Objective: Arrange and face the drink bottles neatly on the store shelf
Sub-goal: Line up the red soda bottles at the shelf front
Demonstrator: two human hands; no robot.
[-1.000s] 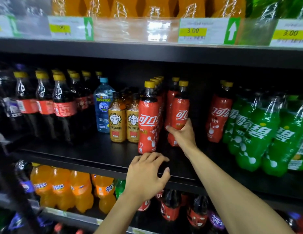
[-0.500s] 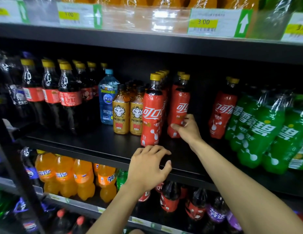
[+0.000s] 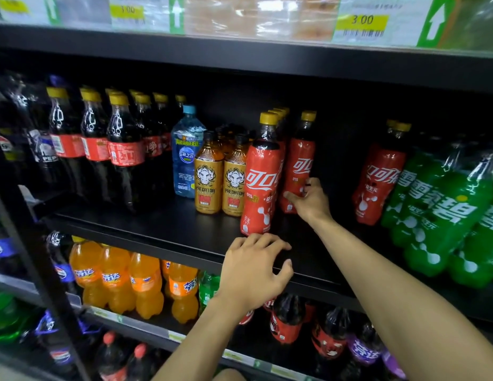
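On the middle black shelf (image 3: 163, 226) stand rows of drink bottles. My right hand (image 3: 308, 200) grips the lower part of a red-wrapped cola bottle with a yellow cap (image 3: 301, 160), set back behind the front one. In front and to its left, another red cola bottle (image 3: 260, 182) stands upright near the shelf edge. My left hand (image 3: 253, 270) rests on the shelf's front edge just below that bottle, fingers loosely bent, holding nothing.
Two gold Predator bottles (image 3: 220, 182) and a blue water bottle (image 3: 186, 155) stand left of the red colas, dark cola bottles (image 3: 121, 152) farther left. A red cola bottle (image 3: 377, 182) and green Sprite bottles (image 3: 443, 213) lean at right. Orange soda (image 3: 116, 279) fills the shelf below.
My right hand stays on the rear red cola bottle, which now stands more upright. My left hand keeps its place on the shelf edge. The camera has moved closer.
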